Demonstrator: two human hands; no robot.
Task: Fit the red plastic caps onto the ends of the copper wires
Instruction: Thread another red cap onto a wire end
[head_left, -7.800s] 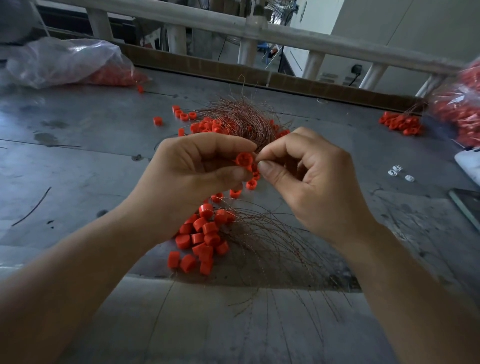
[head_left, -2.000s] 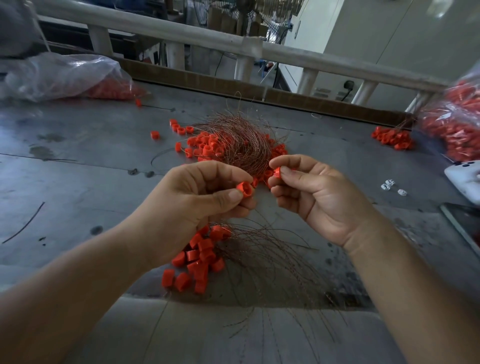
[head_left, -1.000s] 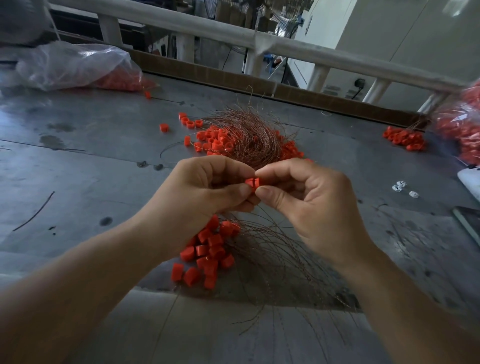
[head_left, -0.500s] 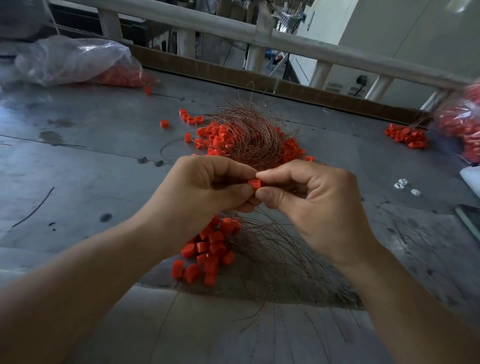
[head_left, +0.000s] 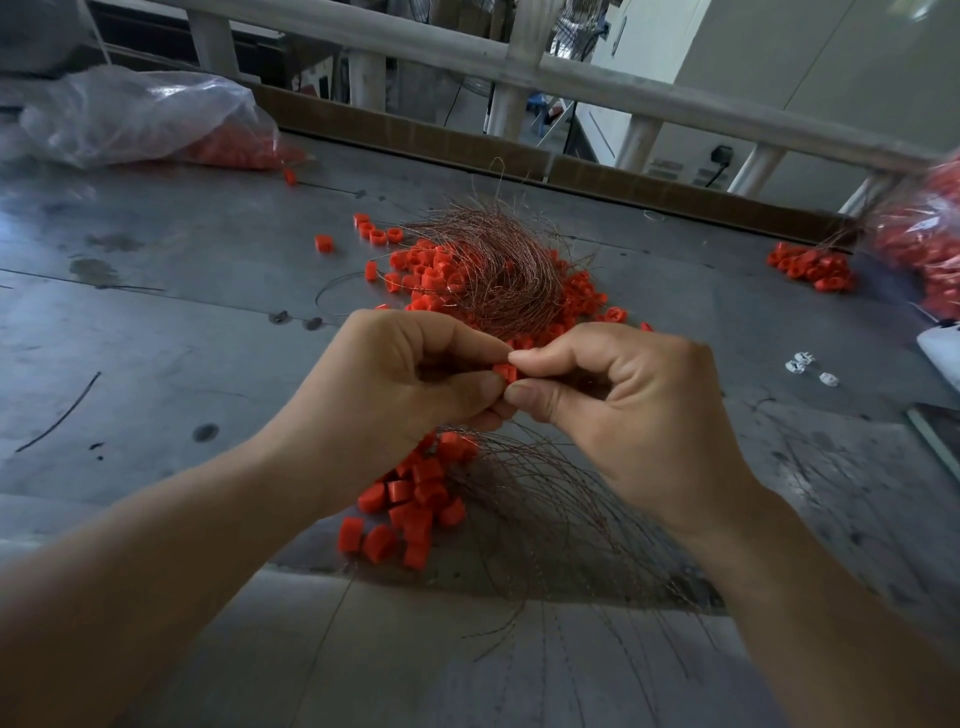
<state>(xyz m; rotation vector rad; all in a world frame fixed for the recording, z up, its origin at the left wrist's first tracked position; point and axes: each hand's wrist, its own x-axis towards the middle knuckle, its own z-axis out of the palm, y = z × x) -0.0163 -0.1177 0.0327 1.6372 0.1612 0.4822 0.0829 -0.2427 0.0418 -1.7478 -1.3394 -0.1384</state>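
Observation:
Both hands meet above the grey metal table (head_left: 156, 332). My left hand (head_left: 400, 384) and my right hand (head_left: 623, 410) pinch one small red cap (head_left: 505, 372) between thumb and forefinger tips. The cap is mostly hidden by the fingers, and I cannot make out a wire in the pinch. A tangled bundle of copper wires (head_left: 493, 260) lies just beyond the hands on loose red caps (head_left: 426, 270). Under the hands sits a heap of capped pieces (head_left: 410, 499), with thin wires (head_left: 561, 519) fanning toward me.
A clear plastic bag (head_left: 135, 117) of red caps lies at the far left, another bag (head_left: 930, 239) at the right edge. A small red pile (head_left: 813, 267) sits far right, three white clips (head_left: 808, 366) beside it. A white railing (head_left: 519, 62) runs behind the table.
Two seconds ago the hands were apart, the left holding a cap and the right another piece. They have come together and now pinch one cap between them, almost unchanged over the last half second.

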